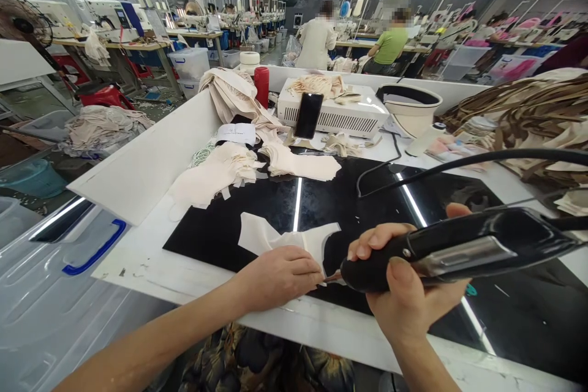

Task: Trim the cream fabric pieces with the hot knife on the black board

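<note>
My right hand is wrapped around a black corded hand tool with a metal strip along its side. Its thin copper-coloured tip points left and reaches the fingertips of my left hand. That hand presses on a cream fabric piece with its fingers together, at the near edge of the glossy black board. The fabric's curved upper edge shows beyond my knuckles; its lower part is hidden beneath the hand. Whether the tip touches the fabric I cannot tell.
Stacks of cream fabric pieces lie beyond my hands. A phone leans against a white vented box, near a red bottle. The tool's black cable arches across the right. Brown and cream strips are heaped at far right.
</note>
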Motion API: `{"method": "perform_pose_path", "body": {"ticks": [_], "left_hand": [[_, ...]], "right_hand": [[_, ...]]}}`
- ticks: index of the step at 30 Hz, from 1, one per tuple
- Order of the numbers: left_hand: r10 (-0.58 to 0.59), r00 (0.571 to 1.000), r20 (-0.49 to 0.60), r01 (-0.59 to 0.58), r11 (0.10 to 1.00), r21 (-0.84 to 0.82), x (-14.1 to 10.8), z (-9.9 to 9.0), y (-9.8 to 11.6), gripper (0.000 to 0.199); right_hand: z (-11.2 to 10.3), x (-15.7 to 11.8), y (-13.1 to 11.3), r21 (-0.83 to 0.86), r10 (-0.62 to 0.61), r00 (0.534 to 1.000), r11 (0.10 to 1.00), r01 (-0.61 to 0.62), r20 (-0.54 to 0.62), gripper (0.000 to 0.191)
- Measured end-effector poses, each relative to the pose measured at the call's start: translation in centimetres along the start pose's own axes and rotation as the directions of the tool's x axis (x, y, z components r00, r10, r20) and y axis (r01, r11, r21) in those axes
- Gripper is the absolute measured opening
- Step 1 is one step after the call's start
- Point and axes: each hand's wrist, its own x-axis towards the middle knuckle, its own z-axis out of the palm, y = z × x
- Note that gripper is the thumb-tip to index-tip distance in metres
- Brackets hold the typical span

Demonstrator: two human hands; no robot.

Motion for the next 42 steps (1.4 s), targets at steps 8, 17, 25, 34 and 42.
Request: {"method": "perform_pose_path", "body": {"ticks": [8,17,25,34,42], "left_hand": [[-0.066,0.998,-0.006,0.065,0.995,-0.072,-0.2,-0.1,0.2,0.019],[-0.049,0.998,0.027,0.052,0.990,-0.129,-0.6,-0.9,1.0,0.017],[-0.077,0.995,0.063,0.088,0.978,-0.187,-0.7,-2.6,2.1,0.014],[-0.062,0.998,0.026,0.061,0.997,0.039,3.9,0.4,0.6,0.018],[-0.153,0.987,0.049,0.151,0.988,0.035,3.6,2.8,0.0,0.010]], "right_hand": [[0.0,-0.4,-0.1,-0.030,0.038,0.999,0.999,-0.038,0.002,0.065],[-0.7,-1.3,-1.2,0.011,0.057,0.996,0.998,-0.057,0.065,0.071],[-3.4,2.0,-1.2,-0.206,-0.078,0.994,0.977,0.061,-0.073,0.077],[-3.5,3.4,0.7,-0.191,-0.148,0.979,0.974,0.121,-0.137,0.061],[-3.7,3.3,1.1,-0.171,-0.143,0.982,0.978,0.121,-0.122,0.061]]}}
